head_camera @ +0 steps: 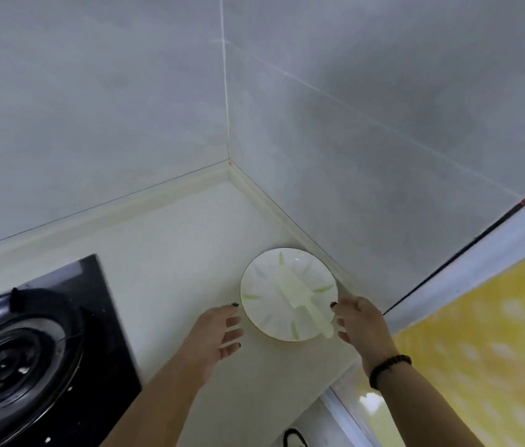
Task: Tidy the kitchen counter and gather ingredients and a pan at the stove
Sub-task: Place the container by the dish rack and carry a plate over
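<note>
A white plate [287,285] with pale green leaf marks and a thin gold rim sits on the cream counter [174,240], right of centre in the frame, close to the corner where two grey tiled walls [351,108] meet. Its far edge lies just beside the counter's raised back strip on the right wall.

A pale green knife-shaped utensil [300,300] lies across the plate, blade near the middle, handle reaching past the lower right rim.

The left hand [213,337] is at the plate's lower left edge, fingers spread and loosely extended, tips at or just short of the rim; contact cannot be confirmed. It holds nothing.

The right hand [362,324] is at the plate's right edge, fingers slightly bent toward the rim near the utensil handle. Whether it touches the plate cannot be told. A dark beaded bracelet [388,371] circles this wrist.

A black gas stove [38,343] with one burner ring occupies the lower left of the frame, well apart from the plate.

A yellow patterned surface [487,333] fills the lower right.
</note>
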### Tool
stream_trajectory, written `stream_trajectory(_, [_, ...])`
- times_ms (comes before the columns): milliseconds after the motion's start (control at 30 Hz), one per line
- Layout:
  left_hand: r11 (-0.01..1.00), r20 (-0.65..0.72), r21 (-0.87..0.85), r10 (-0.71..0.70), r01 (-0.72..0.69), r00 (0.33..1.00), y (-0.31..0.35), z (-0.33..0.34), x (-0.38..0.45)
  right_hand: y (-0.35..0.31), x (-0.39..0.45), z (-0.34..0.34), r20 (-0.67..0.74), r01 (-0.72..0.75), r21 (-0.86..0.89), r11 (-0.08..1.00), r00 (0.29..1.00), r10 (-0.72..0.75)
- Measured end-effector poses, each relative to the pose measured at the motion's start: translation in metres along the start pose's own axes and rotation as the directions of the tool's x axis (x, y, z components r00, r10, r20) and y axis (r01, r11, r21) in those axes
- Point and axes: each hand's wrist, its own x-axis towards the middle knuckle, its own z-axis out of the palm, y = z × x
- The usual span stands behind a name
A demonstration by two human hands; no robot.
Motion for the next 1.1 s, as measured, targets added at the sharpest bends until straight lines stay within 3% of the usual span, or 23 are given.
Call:
stream_trajectory(133, [0.999,-0.063,0.036,-0.023,0.026,0.998,0.002,0.016,0.011,-0.003,0.031,0.002,0.003,-0.013,-0.164,0.986,1.0,0.014])
stream_trajectory(400, [0.993,-0.074,0.1,-0.051,0.058,0.996,0.005,0.035,0.036,-0.003,0.065,0.002,0.04,-0.042,-0.257,0.965,0.998,0.054])
stream_trajectory(1100, [0.995,-0.056,0.077,-0.054,0.058,0.997,0.011,0.047,0.055,0.003,0.097,0.006,0.237,-0.121,-0.141,0.983,0.959,0.152])
